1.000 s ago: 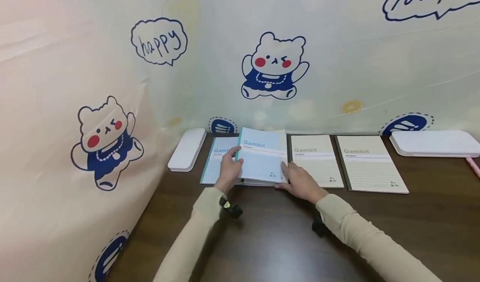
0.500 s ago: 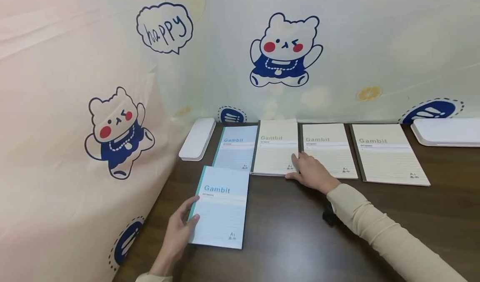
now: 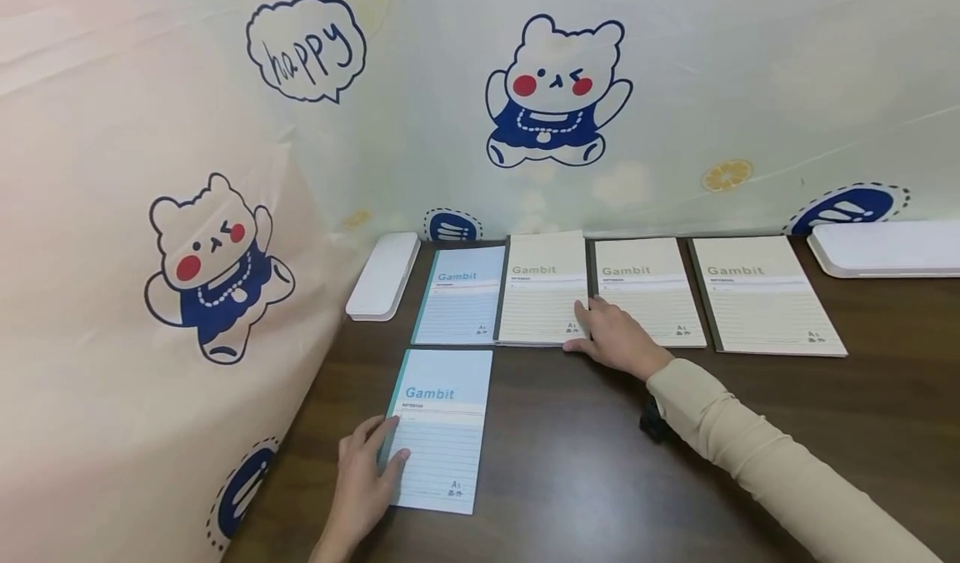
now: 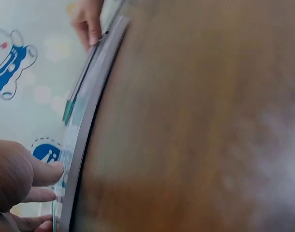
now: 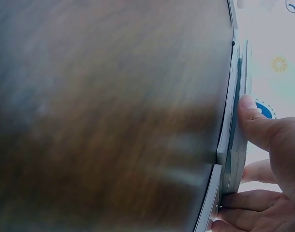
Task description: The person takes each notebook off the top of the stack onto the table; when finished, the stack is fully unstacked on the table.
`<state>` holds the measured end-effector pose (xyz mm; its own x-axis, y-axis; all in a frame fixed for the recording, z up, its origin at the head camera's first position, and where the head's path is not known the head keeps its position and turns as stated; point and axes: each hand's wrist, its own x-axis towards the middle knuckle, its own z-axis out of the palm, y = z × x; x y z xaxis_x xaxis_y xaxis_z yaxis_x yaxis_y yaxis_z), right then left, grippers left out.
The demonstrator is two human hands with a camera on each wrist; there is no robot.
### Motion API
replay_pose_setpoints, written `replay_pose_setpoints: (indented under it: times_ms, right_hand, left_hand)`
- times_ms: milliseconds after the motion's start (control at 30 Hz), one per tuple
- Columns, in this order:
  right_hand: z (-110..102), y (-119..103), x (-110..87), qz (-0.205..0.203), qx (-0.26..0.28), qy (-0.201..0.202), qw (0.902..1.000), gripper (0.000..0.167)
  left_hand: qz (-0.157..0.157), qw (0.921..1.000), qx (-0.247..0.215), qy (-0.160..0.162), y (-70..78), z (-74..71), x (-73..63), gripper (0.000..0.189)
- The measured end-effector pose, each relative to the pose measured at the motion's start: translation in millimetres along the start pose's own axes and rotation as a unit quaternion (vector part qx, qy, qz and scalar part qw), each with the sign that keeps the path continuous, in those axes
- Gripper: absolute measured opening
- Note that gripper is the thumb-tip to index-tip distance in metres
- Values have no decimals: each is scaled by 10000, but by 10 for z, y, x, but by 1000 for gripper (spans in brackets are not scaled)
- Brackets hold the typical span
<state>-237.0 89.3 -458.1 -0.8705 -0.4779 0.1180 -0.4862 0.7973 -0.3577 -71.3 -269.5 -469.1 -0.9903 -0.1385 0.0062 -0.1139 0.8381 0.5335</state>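
On the near left lies a blue notebook (image 3: 442, 430) with a teal spine. My left hand (image 3: 360, 480) holds its left side, the thumb over the cover and a finger at the spine. Behind it sits a second blue notebook (image 3: 461, 296). To that one's right, a cream notebook (image 3: 543, 288) with a dark spine tops a short stack, its edges seen in the right wrist view. My right hand (image 3: 618, 338) rests at the stack's near right corner, thumb (image 5: 251, 116) along one edge and fingers (image 5: 249, 208) at another.
Two more cream notebooks, one beside the stack (image 3: 645, 292) and one farther right (image 3: 765, 296), continue the row. A white case (image 3: 384, 276) stands at the left end and a longer white case (image 3: 892, 249) at the right. A printed curtain (image 3: 420, 130) hangs behind the table (image 3: 585, 446).
My left hand has carried the top blue notebook off the stack, toward me and left, onto the near table, uncovering the cream notebook. My right hand has stayed at the stack's corner.
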Motion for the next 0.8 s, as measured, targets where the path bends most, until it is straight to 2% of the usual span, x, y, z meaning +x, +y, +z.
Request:
replay_pose_setpoints:
  times_ms: [100, 167, 267, 367, 467, 567, 667, 800]
  right_hand:
    - [-29, -2, 4, -39, -49, 63, 10000, 71]
    - [-45, 5, 5, -3, -56, 54, 10000, 71]
    - [-57, 30, 6, 36, -30, -18, 10000, 72]
    - [-71, 56, 15, 88, 24, -66, 9999, 73]
    - [-96, 62, 39, 117, 85, -95, 9998, 73]
    - [-105, 38, 74, 146, 224, -131, 9996, 66]
    - [-87, 7, 123, 362, 396, 9, 9986, 50]
    - [-46, -26, 209, 991, 704, 436, 9916, 42]
  left_hand:
    - [299, 9994, 109, 141, 44, -13, 58, 47]
    - [710, 9970, 132, 274, 124, -26, 179, 49]
    - [1442, 9890, 103, 308, 379, -24, 486, 54]
    - [1869, 9823, 70, -131, 757, 64, 868, 65]
    - [1860, 9783, 107, -905, 1079, 265, 1247, 83]
    - [1796, 9725, 301, -1455, 1236, 485, 1528, 95]
    - [1745, 9719, 343, -1545, 1276, 633, 1666, 99]
    - [1661, 9757, 217, -1413, 1283, 706, 1697, 99]
